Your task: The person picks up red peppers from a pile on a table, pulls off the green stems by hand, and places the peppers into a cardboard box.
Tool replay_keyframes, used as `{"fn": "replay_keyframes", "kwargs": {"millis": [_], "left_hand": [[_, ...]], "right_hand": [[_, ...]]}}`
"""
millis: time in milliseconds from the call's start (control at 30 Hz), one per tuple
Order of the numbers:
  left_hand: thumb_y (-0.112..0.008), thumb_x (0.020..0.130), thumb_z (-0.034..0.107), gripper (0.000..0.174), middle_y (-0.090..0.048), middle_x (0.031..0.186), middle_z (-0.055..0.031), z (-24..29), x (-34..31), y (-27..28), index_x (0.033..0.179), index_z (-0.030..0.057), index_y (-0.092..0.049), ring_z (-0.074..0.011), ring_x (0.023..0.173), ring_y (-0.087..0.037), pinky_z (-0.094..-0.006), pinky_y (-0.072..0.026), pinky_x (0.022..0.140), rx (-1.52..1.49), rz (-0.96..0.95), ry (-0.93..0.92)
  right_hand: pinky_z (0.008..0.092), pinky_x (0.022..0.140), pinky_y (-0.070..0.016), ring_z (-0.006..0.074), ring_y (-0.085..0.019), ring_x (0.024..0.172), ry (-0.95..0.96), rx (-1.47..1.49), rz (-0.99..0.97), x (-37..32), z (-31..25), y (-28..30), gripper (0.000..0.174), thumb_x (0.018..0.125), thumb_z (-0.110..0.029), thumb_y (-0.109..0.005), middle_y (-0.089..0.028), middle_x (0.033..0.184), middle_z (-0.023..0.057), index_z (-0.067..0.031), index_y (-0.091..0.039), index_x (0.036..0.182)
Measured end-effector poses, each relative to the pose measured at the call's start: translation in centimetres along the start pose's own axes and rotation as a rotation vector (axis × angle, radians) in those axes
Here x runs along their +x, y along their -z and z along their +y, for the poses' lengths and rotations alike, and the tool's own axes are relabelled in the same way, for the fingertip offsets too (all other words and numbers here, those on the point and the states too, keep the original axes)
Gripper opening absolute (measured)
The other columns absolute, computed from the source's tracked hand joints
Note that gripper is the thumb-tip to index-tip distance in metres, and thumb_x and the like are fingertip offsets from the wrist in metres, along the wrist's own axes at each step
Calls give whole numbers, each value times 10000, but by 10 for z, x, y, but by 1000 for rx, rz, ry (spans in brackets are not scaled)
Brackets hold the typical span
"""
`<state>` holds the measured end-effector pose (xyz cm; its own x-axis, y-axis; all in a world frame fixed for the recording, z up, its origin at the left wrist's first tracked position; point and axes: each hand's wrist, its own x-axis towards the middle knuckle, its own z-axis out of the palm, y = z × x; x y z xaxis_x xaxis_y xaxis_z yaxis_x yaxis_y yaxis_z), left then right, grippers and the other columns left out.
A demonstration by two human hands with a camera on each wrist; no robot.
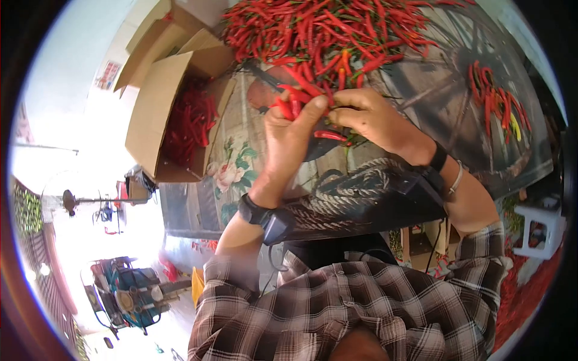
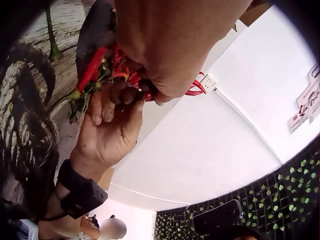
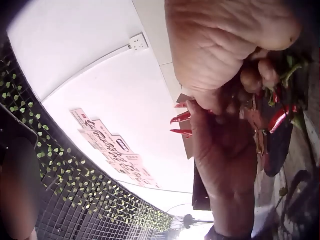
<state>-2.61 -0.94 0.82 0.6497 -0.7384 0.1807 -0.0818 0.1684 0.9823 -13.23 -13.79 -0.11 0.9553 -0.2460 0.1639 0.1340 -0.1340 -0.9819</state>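
Several red chili peppers (image 1: 293, 99) are gripped in my left hand (image 1: 288, 135), their tips sticking out past the thumb on the left. My right hand (image 1: 376, 123) meets the left thumb, its thumb and forefinger pinching at the stem ends of the held chilies. From the left wrist, the right hand (image 2: 110, 135) shows curled fingers, with the pinched stems mostly hidden. Chili tips (image 3: 181, 119) poke out beyond the left hand (image 3: 225, 165) in the right wrist view. Below the hands, a loose red chili (image 1: 330, 135) lies beside green stem bits (image 1: 355, 139).
A big heap of red chilies (image 1: 325, 33) covers the table's far side. An open cardboard box (image 1: 153, 114) with red chilies inside stands at the left. A smaller chili pile (image 1: 497, 102) lies at the right on the printed tablecloth (image 1: 421, 84). A white stool (image 1: 540, 228) stands beyond the right edge.
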Motion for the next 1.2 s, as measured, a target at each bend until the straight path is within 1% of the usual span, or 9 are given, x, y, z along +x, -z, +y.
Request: {"fn": "replay_keyframes", "kwargs": {"millis": [200,267,400,600,767,833,867,933,1200], "left_hand": [[-692,816,95,168,-628,805,-29,-8,0,4,951,23,-622,-76,703,-548,-226,-459,653,300,-24,-101],[-711,762,73,223,-625,815,-71,-8,1,3,959,25,-619,-165,674,-586,-260,-478,646,580,-75,-510],[-712,710,58,288,-615,820,-104,7,0,17,980,33,-615,-248,701,-610,-306,-495,642,751,-108,-580],[-664,743,102,306,-631,884,-130,15,10,84,1043,73,-611,-309,781,-632,-356,-510,671,1120,-109,-438],[-586,819,185,338,-621,1003,-169,3,38,207,1129,51,-576,-357,890,-613,-425,-494,752,1659,271,-243],[-562,820,185,382,-598,1072,-214,-9,39,240,1169,31,-552,-387,965,-585,-430,-470,832,1837,519,-669],[-562,820,185,382,-598,1072,-214,-11,37,242,1169,31,-552,-387,965,-585,-430,-470,832,1836,520,-670],[-542,802,121,381,-584,1098,-243,0,27,219,1166,9,-553,-402,1002,-567,-420,-444,881,1530,522,-207],[-496,795,-13,261,-627,1016,-177,-14,17,186,1025,-22,-618,-305,957,-610,-335,-455,859,1257,162,-178]], "right_hand": [[284,525,-345,58,-396,588,-47,13,111,-1,6,-5,178,828,-120,-555,-418,603,-10,31,-540,736],[285,521,-344,59,-395,584,28,-72,152,0,13,-7,189,829,-125,-560,-406,597,-3,36,-533,735],[291,497,-325,63,-365,567,117,-303,286,2,19,1,251,852,-152,-565,-360,581,11,39,-480,713],[292,480,-284,59,-304,561,42,-143,325,6,14,9,312,891,-175,-545,-340,574,0,13,-422,675],[285,477,-282,56,-311,555,67,-166,298,1,7,2,307,886,-167,-553,-348,567,-6,16,-429,673],[286,473,-286,55,-326,545,106,-171,312,2,11,1,297,882,-161,-560,-366,557,-4,18,-444,676],[286,473,-286,55,-326,545,106,-173,313,3,11,2,297,882,-161,-560,-366,557,-4,18,-444,676],[286,472,-290,54,-333,544,109,-163,313,3,13,2,301,886,-167,-562,-375,554,-3,19,-449,678],[285,483,-291,53,-340,559,93,-179,294,2,8,3,302,884,-170,-570,-376,571,0,20,-458,678]]}}
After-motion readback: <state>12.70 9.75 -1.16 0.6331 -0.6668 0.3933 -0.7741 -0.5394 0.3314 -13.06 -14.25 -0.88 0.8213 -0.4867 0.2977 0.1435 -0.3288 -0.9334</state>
